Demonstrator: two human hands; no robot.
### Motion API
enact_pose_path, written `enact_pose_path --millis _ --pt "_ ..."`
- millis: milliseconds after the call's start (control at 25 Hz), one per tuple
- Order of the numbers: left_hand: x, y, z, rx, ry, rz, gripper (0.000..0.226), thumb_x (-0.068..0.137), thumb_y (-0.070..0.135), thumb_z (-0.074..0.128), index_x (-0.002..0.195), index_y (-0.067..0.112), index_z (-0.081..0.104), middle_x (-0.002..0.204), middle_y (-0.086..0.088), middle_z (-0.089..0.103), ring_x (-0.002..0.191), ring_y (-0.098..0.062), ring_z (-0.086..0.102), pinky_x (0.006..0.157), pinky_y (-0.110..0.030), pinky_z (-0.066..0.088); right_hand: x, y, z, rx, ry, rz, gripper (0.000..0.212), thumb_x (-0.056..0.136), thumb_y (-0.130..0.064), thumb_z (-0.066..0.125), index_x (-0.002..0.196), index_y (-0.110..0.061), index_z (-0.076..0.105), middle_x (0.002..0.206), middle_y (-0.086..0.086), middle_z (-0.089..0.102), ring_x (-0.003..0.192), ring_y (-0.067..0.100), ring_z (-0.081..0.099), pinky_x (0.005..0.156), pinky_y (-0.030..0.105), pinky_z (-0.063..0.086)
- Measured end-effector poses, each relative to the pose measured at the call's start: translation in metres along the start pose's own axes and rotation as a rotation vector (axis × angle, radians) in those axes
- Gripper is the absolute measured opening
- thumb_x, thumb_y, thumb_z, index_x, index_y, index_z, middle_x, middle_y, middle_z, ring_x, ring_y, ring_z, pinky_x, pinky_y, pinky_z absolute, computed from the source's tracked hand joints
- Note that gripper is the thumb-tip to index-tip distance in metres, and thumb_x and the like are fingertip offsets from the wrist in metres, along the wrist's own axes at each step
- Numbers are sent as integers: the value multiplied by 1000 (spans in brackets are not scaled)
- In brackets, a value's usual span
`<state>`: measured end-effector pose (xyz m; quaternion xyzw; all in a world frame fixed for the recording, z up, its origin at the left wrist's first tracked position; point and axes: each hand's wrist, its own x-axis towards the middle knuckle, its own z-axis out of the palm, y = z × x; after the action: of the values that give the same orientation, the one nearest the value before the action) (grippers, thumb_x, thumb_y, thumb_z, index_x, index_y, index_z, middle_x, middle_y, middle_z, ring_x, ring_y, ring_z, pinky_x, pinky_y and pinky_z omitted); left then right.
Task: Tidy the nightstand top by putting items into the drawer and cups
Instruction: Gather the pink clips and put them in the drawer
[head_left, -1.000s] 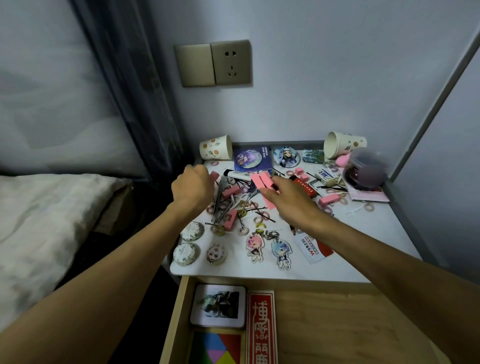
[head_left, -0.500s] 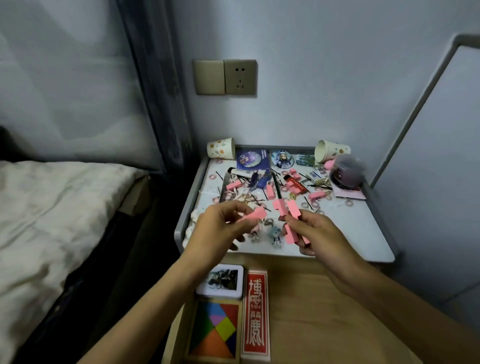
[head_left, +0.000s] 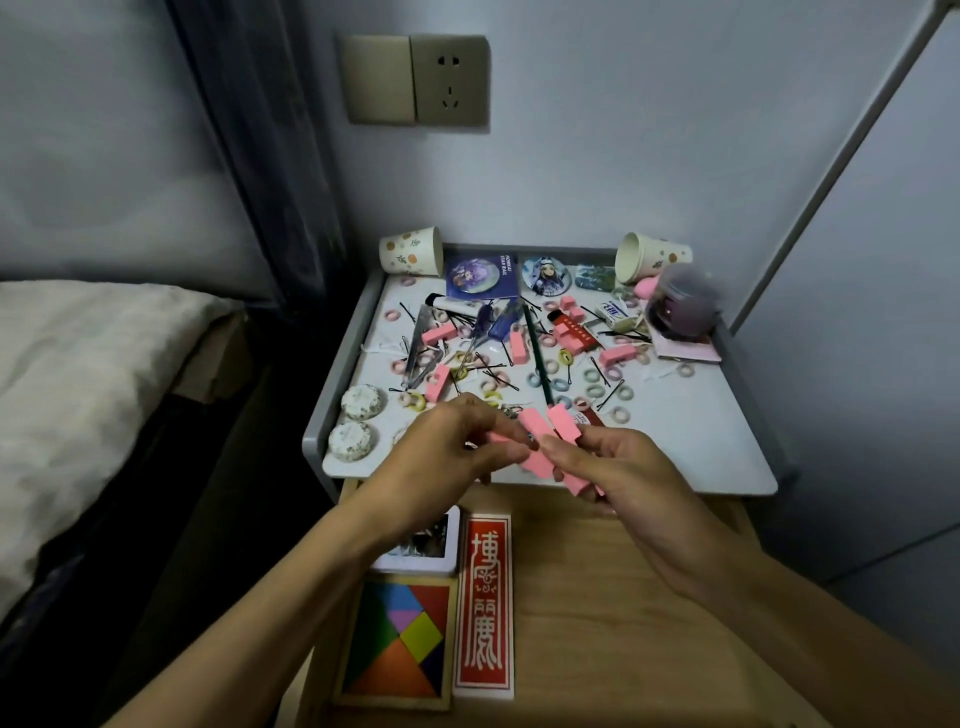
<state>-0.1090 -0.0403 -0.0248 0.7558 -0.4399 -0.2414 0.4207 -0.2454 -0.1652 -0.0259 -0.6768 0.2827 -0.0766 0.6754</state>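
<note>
Head view: you are holding both hands just above the front edge of the nightstand top (head_left: 675, 441), over the open drawer (head_left: 597, 597). Your right hand (head_left: 618, 478) is gripping a bundle of pink blocks (head_left: 537, 439), fingers curled round them; the exact count cannot be told. Your left hand (head_left: 447, 452) is pinching a pink piece (head_left: 500, 439) between thumb and fingertips, just beside the bundle. Loose pink blocks (head_left: 517, 348) are lying among hair ties (head_left: 595, 375) and hairpins (head_left: 610, 395) on the top. The left paper cup (head_left: 410, 252) and the right paper cup (head_left: 652, 255) are lying on their sides at the back corners. In the drawer, a tangram puzzle (head_left: 397, 642) and a red box (head_left: 484, 605) are sitting side by side at the left.
</note>
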Motion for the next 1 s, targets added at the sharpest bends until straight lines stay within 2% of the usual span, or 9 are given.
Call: enact_pose_path --millis 160,240,360,440,520,640,760,880,1000 --pt "0 0 7 -105 58 -1 8 93 16 62 88 15 67 86 1 69 76 -9 64 73 -27 53 -2 7 2 -59 -24 47 30 91 -43 58 92 -18 75 72 -4 66 58 0 54 59 18 40" --pt "-1 0 12 -45 107 44 3 92 15 64 90 18 64 83 0 67 76 -13 64 72 -35 54 -2 11 3 -57 -49 61 32 90 -46 58 87 -19 76 74 1 62 59 3 49 55 18 36" --pt "-2 2 17 -58 152 63 16 92 16 65 102 24 56 91 -1 63 80 -19 65 74 -45 55 -4 14 1 -20 -100 88 31 90 -47 59 78 -22 74 76 5 60 61 7 44 48 15 33" --pt "-3 6 21 -143 157 26 30 92 15 65 116 25 52 104 3 61 84 -14 69 78 -41 58 -6 15 2 -10 -113 74 29 91 -46 58 82 -23 73 76 2 61 60 6 45 50 15 34" --pt "-3 9 26 -260 192 -68 41 91 13 66 126 25 48 107 3 62 85 -8 70 77 -32 59 -8 16 7 -27 -75 44 24 95 -40 54 94 -23 71 74 -7 65 61 3 53 55 15 39" --pt "-2 12 31 -424 244 -184 38 88 10 70 122 17 56 102 -3 69 86 -10 70 73 -22 58 -8 17 13 -55 7 -52 21 98 -28 52 112 -24 67 83 -15 72 75 -4 65 62 8 45" --pt "-1 12 29 -456 266 -182 26 86 8 71 112 10 65 97 -8 72 88 -17 70 73 -22 57 -9 18 16 -82 46 -124 22 98 -28 52 116 -27 64 93 -13 72 86 -4 66 68 12 48" --pt "-1 8 22 -564 276 -236 21 88 8 68 110 8 67 98 -18 72 89 -22 70 81 -28 57 -7 17 14 -113 84 -171 24 97 -30 51 118 -28 63 76 -16 65 70 -4 61 58 11 44" --pt "-3 2 16 -640 265 -314 20 90 10 65 110 9 67 93 -11 75 96 -27 70 93 -42 53 -5 17 6 -114 77 -198 23 98 -29 49 118 -32 61 70 -11 61 57 7 53 47 16 38"
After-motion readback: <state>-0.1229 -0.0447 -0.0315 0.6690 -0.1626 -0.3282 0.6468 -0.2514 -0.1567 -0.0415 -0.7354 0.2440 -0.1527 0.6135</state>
